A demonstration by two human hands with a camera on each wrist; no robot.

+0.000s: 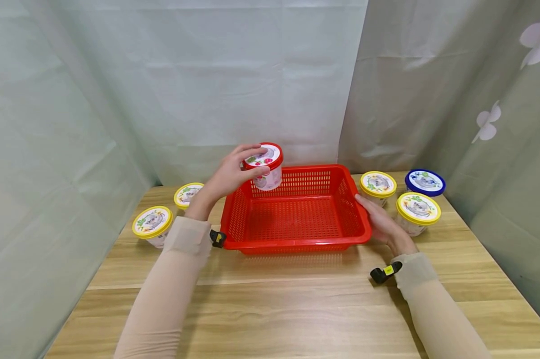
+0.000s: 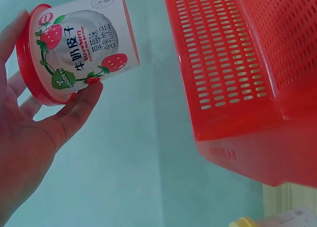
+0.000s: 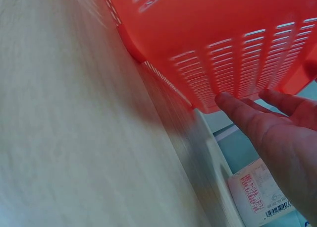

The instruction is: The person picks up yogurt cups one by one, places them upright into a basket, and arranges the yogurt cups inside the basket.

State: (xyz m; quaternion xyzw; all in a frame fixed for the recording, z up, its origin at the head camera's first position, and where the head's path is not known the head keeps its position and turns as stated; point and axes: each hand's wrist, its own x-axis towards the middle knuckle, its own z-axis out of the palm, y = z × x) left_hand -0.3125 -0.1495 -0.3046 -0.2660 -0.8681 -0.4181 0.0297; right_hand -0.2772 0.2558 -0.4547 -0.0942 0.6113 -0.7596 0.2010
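Red-lidded tub held near the basket's far left corner

Your left hand grips the tub around its lid and side; the left wrist view shows it apart from the basket. Your right hand rests outstretched fingers against the basket's right wall. Room opens above the mesh floor, and wooden table stretches from the near rim toward you. Count one basket, one red lid, four yellow-lidded tubs, two per side, and one blue-lidded tub near the table's right edge.

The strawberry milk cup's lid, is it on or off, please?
On; the head and left wrist views show the red lid seated on the strawberry milk cup.
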